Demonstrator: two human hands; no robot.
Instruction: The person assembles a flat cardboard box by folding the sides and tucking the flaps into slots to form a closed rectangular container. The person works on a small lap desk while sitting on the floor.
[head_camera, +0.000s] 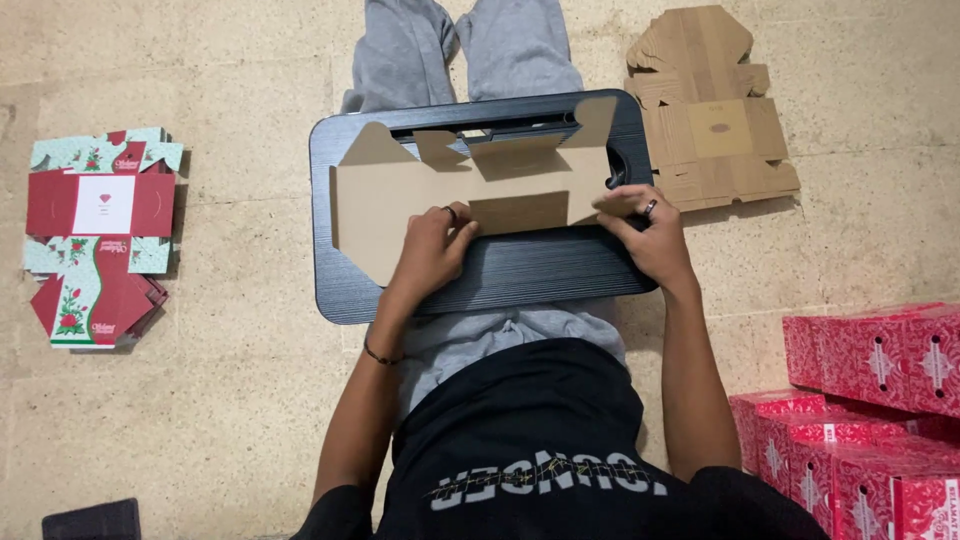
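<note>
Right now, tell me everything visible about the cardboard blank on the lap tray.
The cardboard blank is a flat, die-cut brown sheet, plain side up, with cut flaps and tabs along its far edge and creases showing. It lies across the dark lap tray. The left hand presses its near middle; the right hand pinches its right end.

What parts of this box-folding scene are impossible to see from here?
Head view only:
- Printed side of the cardboard blank: face down on the lap desk.
- Red boxes: cut off by the right and bottom edges.
- Left hand fingertips: curled under.
- Dark thing: cut off at bottom edge.
</note>
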